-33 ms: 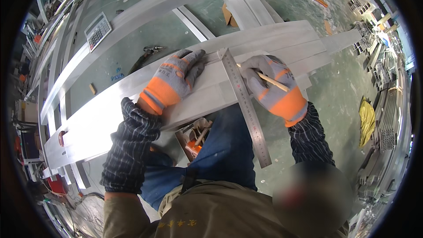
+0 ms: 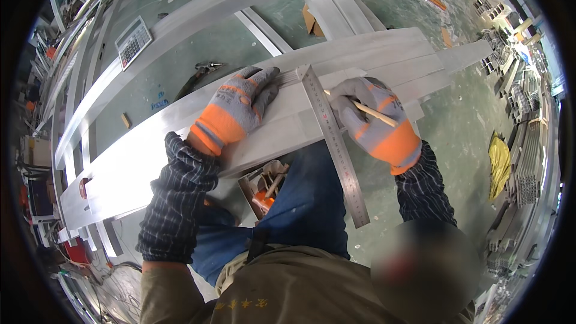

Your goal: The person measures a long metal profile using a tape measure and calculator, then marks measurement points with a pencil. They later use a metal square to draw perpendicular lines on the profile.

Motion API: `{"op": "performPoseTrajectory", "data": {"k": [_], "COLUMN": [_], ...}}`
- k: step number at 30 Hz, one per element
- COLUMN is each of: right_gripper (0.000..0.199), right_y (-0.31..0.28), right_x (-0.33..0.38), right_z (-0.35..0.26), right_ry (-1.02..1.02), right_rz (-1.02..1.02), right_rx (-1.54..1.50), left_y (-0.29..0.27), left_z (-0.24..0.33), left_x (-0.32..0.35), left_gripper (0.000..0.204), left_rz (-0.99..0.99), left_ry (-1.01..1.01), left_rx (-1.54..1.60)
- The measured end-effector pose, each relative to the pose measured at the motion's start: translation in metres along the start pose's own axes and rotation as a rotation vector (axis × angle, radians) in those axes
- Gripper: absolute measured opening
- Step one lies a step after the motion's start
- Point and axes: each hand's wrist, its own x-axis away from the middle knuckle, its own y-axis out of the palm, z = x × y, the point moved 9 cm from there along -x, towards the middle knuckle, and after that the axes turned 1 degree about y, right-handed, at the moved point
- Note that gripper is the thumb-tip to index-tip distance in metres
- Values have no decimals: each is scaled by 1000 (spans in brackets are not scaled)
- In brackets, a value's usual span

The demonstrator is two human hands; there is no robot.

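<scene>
A calculator (image 2: 133,41) lies far left on a pale metal beam. Nearer, the left hand (image 2: 240,105) lies flat with fingers spread, gripping nothing, on a long aluminium bar (image 2: 150,162), pressing the head of a steel square (image 2: 333,138) against its edge. The square's blade crosses the bar and runs out over the knee. The right hand (image 2: 372,123) pinches a pencil (image 2: 366,108), tip at the blade's right edge. It looks like a cut line is being marked — next the pencil has to follow the blade while the square stays put.
</scene>
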Motion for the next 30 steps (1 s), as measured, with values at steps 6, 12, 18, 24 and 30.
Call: {"op": "performPoseTrajectory", "data": {"k": [6,12,18,24,30], "right_gripper": [9,23,31,28,27], "right_y": [-17,-36,13,49,60], "right_x": [29,83,141,130,127], "right_z": [-22,-19,-20,-49,-46], "right_ry": [108,324,483,434,433], "right_rz": [-114,6,-24,83,20], "right_rx": [-32,-42,-305,-559,-511], "left_y": [-1,1,-5,-33,-26], "left_z": [0,-2,-7,-28,-37], "left_x": [0,2,2,26,34], "left_gripper": [36,35,35,35,33], "left_rz": [-14,-35,-48,7,-24], "left_ry": [-47,-94,-142,-162,-163], "left_rx": [28,-41,-22,64,-23]}}
